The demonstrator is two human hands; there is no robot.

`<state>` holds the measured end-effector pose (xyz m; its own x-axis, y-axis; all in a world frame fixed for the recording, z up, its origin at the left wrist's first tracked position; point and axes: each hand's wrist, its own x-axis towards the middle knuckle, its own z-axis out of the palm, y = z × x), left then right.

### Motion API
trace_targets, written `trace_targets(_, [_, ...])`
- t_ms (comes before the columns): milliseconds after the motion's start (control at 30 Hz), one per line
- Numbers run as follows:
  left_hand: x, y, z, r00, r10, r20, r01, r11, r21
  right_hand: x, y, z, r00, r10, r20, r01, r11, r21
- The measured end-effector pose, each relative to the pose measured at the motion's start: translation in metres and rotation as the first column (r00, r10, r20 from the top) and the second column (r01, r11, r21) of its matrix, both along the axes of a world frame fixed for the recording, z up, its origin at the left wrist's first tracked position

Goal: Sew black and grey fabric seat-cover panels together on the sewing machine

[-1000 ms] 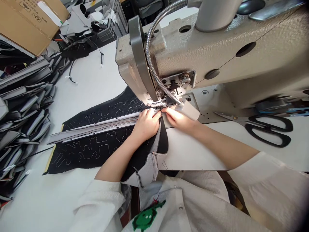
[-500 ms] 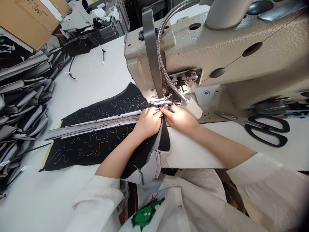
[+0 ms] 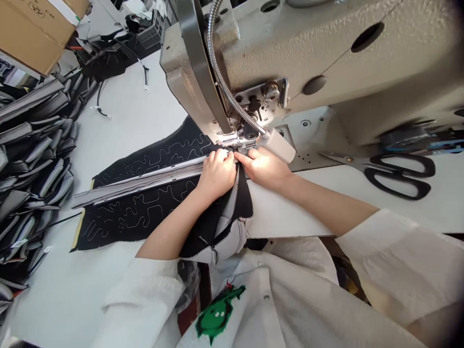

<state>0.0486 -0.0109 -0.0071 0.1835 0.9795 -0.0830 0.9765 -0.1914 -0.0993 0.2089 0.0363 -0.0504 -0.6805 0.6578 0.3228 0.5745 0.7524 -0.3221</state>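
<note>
Bunched under my left hand (image 3: 219,174) is the seam of a black fabric panel (image 3: 119,220) with pale wavy stitching. Its fingers are curled on the seam just in front of the presser foot (image 3: 237,145) of a sewing machine (image 3: 304,63). My right hand (image 3: 266,168) holds the seam edge from the other side, index finger stretched to the foot and other fingers folded. A long grey-white folded strip (image 3: 145,182) runs leftward along the panel. Grey backing (image 3: 232,237) hangs over the table's front edge. The needle tip and the fingertips' exact grip are hidden.
Black-handled scissors (image 3: 395,174) lie right of the machine bed. Stacked grey-and-black fabric pieces (image 3: 39,159) line the left side. A cardboard box (image 3: 36,29) and a grey crate (image 3: 150,31) stand behind. A lamp on a metal hose (image 3: 277,145) sits close above my right hand.
The view has shifted, so the machine appears further up and left. The panel's left end has moved rightward, closer to the presser foot. Both hands stay beside the foot.
</note>
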Motion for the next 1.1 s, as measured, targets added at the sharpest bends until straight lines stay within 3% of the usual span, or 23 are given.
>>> trace_targets(67, [0.000, -0.010, 0.004, 1.000, 0.006, 0.014, -0.006, 1.000, -0.010, 0.012, -0.003, 0.000, 0.999, 0.044, -0.029, -0.042, 0.997, 0.059])
trace_targets(133, [0.002, -0.026, 0.010, 0.999, -0.037, -0.002, 0.037, 0.999, -0.025, 0.024, -0.008, 0.001, 0.983, 0.169, -0.078, -0.161, 0.983, 0.090])
trace_targets(233, [0.006, -0.048, 0.019, 0.992, -0.075, -0.103, 0.065, 0.993, -0.099, 0.032, -0.020, 0.004, 0.897, 0.435, -0.079, -0.426, 0.898, 0.111])
trace_targets(333, [0.012, -0.053, 0.027, 0.980, 0.001, -0.200, -0.049, 0.971, -0.235, 0.028, -0.033, 0.007, 0.809, 0.587, -0.022, -0.582, 0.807, 0.104])
trace_targets(433, [0.014, -0.044, 0.033, 0.975, 0.070, -0.211, -0.138, 0.934, -0.329, 0.023, -0.040, 0.010, 0.763, 0.646, -0.016, -0.645, 0.762, 0.062])
trace_targets(533, [0.008, -0.032, 0.039, 0.987, 0.078, -0.143, -0.131, 0.906, -0.403, 0.021, -0.044, 0.007, 0.755, 0.656, -0.010, -0.655, 0.754, 0.057])
trace_targets(667, [-0.005, -0.021, 0.047, 0.991, 0.103, 0.081, -0.046, 0.850, -0.525, 0.016, -0.052, -0.004, 0.806, 0.591, 0.033, -0.589, 0.796, 0.142])
trace_targets(767, [-0.007, -0.016, 0.048, 0.975, 0.143, 0.172, -0.028, 0.842, -0.539, 0.011, -0.057, -0.008, 0.832, 0.553, 0.036, -0.551, 0.817, 0.172])
trace_targets(900, [0.003, -0.007, 0.045, 0.983, 0.150, 0.108, -0.070, 0.843, -0.533, 0.008, -0.055, -0.009, 0.863, 0.505, 0.014, -0.498, 0.847, 0.184])
trace_targets(1100, [0.008, 0.004, 0.038, 0.994, 0.092, -0.058, -0.108, 0.897, -0.429, 0.007, -0.041, -0.010, 0.862, 0.507, -0.006, -0.503, 0.857, 0.114])
